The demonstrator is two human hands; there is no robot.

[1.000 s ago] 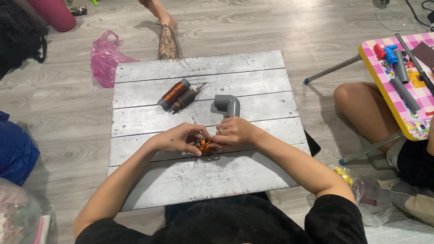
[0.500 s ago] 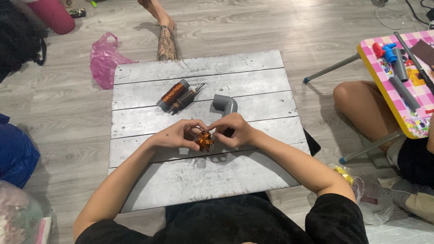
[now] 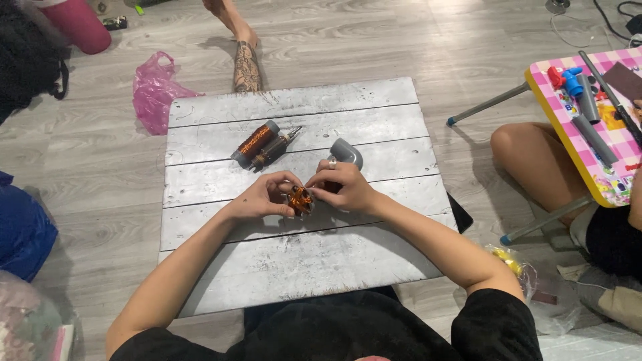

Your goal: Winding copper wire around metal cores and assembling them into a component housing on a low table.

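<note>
Planks of a low grey wooden table [image 3: 374, 267] fill the middle of the floor, and nothing on them has shifted since a second ago: the copper-wound cylinder [image 3: 255, 142] and the thinner dark tool [image 3: 275, 147] lie side by side toward eleven o'clock, the grey pipe elbow [image 3: 347, 152] stands at about one o'clock, just beyond the knuckles. What has changed is small. The hands were closed tight over the piece a second back; now they have parted a little, so the small orange copper-wound part [image 3: 300, 200] shows plainly between them at the table's centre.

Both forearms run in from six o'clock, elbows wide. The left hand [image 3: 262, 198] curls around the part from nine o'clock, thumb and fingertips pinching its side. The right hand [image 3: 344, 188], a ring on one finger, meets it from three o'clock, fingertips pressed onto the part's top edge.
</note>
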